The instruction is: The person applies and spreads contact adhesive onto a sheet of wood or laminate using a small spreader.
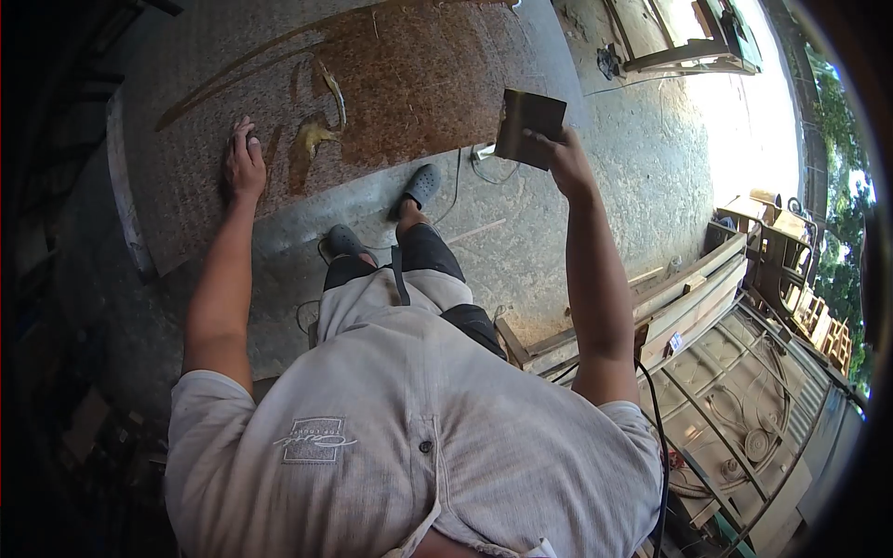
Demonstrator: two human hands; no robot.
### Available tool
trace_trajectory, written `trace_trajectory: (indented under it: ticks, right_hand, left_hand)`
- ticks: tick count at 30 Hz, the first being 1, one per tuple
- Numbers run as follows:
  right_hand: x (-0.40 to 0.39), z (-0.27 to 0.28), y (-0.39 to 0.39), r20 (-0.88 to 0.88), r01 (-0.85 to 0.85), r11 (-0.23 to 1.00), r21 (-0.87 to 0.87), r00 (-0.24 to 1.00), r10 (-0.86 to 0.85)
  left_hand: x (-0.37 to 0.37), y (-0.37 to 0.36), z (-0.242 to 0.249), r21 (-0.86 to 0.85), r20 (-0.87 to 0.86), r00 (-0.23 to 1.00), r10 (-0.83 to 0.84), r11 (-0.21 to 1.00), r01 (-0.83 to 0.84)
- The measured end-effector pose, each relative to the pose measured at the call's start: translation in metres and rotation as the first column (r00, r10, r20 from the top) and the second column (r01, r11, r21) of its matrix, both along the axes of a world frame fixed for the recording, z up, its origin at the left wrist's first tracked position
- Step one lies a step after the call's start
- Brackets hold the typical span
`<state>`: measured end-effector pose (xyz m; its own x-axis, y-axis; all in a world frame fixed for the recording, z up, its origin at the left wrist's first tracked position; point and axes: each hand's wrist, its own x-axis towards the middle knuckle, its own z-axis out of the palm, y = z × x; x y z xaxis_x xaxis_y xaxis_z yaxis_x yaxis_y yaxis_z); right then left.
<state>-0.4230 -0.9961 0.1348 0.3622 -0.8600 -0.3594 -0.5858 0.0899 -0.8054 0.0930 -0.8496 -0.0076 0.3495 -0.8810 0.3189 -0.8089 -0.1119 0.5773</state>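
Note:
A large brown board (409, 84) lies across the top left, with a wide wet-looking brown patch on it. On the board, a yellowish smear (314, 137) and a thin pale streak sit between my hands. My left hand (246, 167) rests on the board's surface, fingers apart, with nothing in it. Off the board's right edge, my right hand (561, 160) holds a flat, square dark plate (530, 128) by its lower right part, raised over the floor.
My feet in grey clogs (423, 184) stand at the board's near edge on the concrete floor (521, 242). A cable runs beside them. Long planks (688, 302) and a metal gate-like frame (744, 409) lie at the right. A wooden frame (684, 56) stands at the top right.

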Motion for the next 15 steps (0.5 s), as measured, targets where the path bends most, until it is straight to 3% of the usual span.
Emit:
trace_trajectory:
  ticks: [1, 2, 4, 5, 6, 7, 8, 10, 11, 12, 13, 15]
  right_hand:
    - [0.011, 0.013, -0.01, 0.299, 0.241, 0.968, 0.071, 0.921, -0.251]
    - [0.013, 0.01, -0.033, 0.404, 0.232, 0.972, 0.047, 0.885, -0.231]
    - [0.015, -0.011, -0.099, 0.178, 0.093, 0.907, -0.411, 0.984, -0.02]
    - [0.03, -0.006, -0.119, 0.186, 0.078, 0.909, -0.41, 0.982, 0.0]
    - [0.046, 0.009, -0.138, -0.117, -0.047, 0.836, -0.547, 0.993, -0.021]
    - [0.059, 0.014, -0.156, -0.399, -0.205, 0.745, -0.634, 0.913, -0.088]
    - [0.062, 0.001, -0.173, -0.394, -0.212, 0.745, -0.633, 0.916, -0.073]
    - [0.063, -0.032, -0.195, -0.467, -0.446, 0.518, -0.73, 0.879, 0.098]
    - [0.059, -0.043, -0.186, -0.51, -0.538, 0.546, -0.643, 0.832, 0.219]
    - [0.059, -0.054, -0.165, -0.464, -0.51, 0.56, -0.653, 0.854, 0.237]
    - [0.053, -0.053, -0.143, -0.532, -0.592, 0.516, -0.619, 0.799, 0.279]
    - [0.049, -0.024, -0.115, -0.615, -0.71, 0.572, -0.41, 0.678, 0.402]
  left_hand:
    - [0.001, 0.002, 0.002, -0.002, 0.009, 1.0, -0.005, 1.0, 0.005]
    - [0.001, 0.005, 0.003, -0.003, 0.017, 1.0, 0.011, 1.0, -0.011]
    - [-0.001, 0.003, 0.01, 0.034, 0.041, 0.999, 0.003, 0.999, -0.005]
    - [0.0, 0.004, 0.009, 0.023, 0.06, 0.998, -0.007, 1.0, 0.006]
    - [0.0, 0.006, 0.01, 0.028, 0.066, 0.998, 0.011, 1.0, -0.012]
    - [-0.001, 0.006, 0.011, 0.039, 0.049, 0.999, 0.005, 0.999, -0.007]
    - [-0.001, 0.004, 0.012, 0.05, 0.031, 1.0, -0.003, 0.999, 0.001]
    - [-0.002, 0.004, 0.012, 0.056, 0.035, 0.999, 0.008, 0.998, -0.01]
    - [-0.002, 0.004, 0.012, 0.051, 0.033, 0.999, 0.005, 0.999, -0.006]
    - [-0.003, 0.005, 0.013, 0.063, 0.03, 1.0, 0.009, 0.998, -0.011]
    - [-0.005, 0.006, 0.016, 0.063, 0.026, 1.0, 0.012, 0.998, -0.013]
    - [-0.005, 0.003, 0.02, 0.052, 0.02, 1.0, 0.021, 0.998, -0.022]
